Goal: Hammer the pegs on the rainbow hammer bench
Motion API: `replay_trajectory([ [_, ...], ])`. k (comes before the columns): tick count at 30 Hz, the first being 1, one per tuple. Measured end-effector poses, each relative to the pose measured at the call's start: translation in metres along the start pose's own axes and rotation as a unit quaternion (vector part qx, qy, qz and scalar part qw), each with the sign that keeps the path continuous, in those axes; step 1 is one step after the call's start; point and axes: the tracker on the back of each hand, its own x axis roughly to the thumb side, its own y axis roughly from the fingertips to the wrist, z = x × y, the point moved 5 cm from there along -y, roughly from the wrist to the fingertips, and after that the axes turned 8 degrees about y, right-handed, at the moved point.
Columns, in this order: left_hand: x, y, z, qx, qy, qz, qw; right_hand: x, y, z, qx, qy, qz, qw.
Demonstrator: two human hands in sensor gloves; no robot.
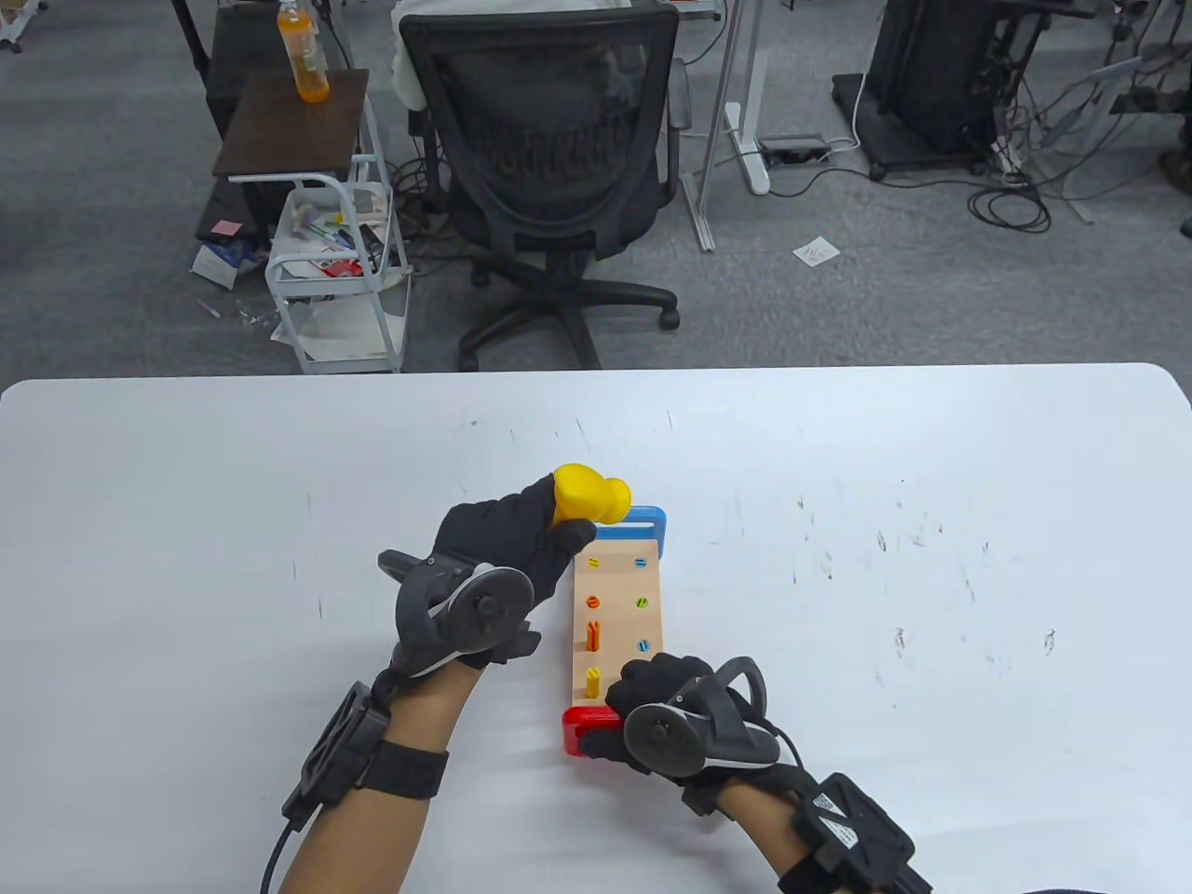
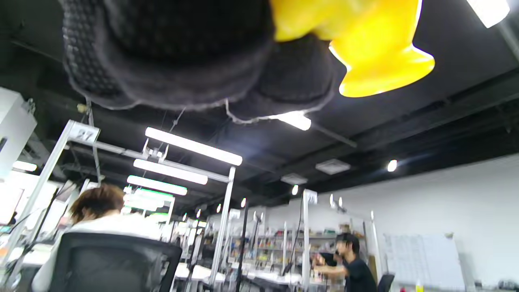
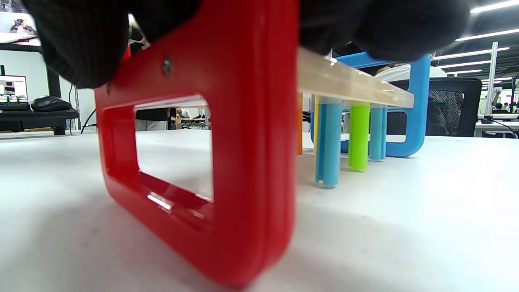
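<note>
The hammer bench [image 1: 616, 615] lies on the white table, a wooden plank between a blue end [image 1: 643, 521] at the far side and a red end [image 1: 585, 731] at the near side. An orange peg [image 1: 592, 635] and a yellow peg [image 1: 592, 681] stand up from the plank; the other pegs sit flush. My left hand [image 1: 521, 545] grips the yellow hammer [image 1: 592, 494], its head raised over the bench's far end; the head also shows in the left wrist view [image 2: 365, 44]. My right hand [image 1: 666, 703] holds the bench's near red end [image 3: 243, 142], fingers over the top.
The white table [image 1: 931, 484] spreads wide on both sides of the bench. Behind its far edge stand a black office chair [image 1: 559, 168] and a small white cart [image 1: 340, 270]. Under the plank, blue and green peg shafts [image 3: 359, 136] reach down to the table.
</note>
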Motion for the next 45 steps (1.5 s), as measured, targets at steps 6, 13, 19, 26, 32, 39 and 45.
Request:
replay_trajectory([
  [6, -0.030, 0.040, 0.114, -0.175, -0.043, -0.016, 0.983, 0.000, 0.000, 0.000, 0.000, 0.000, 0.000, 1.000],
  [13, -0.010, 0.000, -0.003, -0.014, 0.034, -0.026, 0.999, 0.000, 0.000, 0.000, -0.001, -0.002, 0.001, 1.000],
  [19, 0.018, 0.006, -0.087, 0.103, 0.040, 0.018, 0.994, 0.000, 0.000, 0.000, 0.000, 0.000, 0.001, 1.000],
  [26, 0.015, 0.048, 0.029, -0.111, -0.131, 0.054, 0.984, 0.000, 0.000, 0.000, -0.001, 0.000, 0.000, 1.000],
  [32, -0.002, 0.057, 0.041, -0.114, -0.067, 0.039, 0.990, 0.000, 0.000, 0.000, -0.003, -0.001, -0.001, 1.000],
  [39, 0.019, 0.024, -0.071, 0.063, 0.019, 0.037, 0.997, 0.000, 0.000, 0.000, -0.001, 0.000, -0.001, 1.000],
  [45, 0.016, 0.033, -0.007, -0.033, -0.002, 0.024, 0.999, -0.001, 0.000, 0.000, -0.004, -0.004, -0.003, 1.000],
])
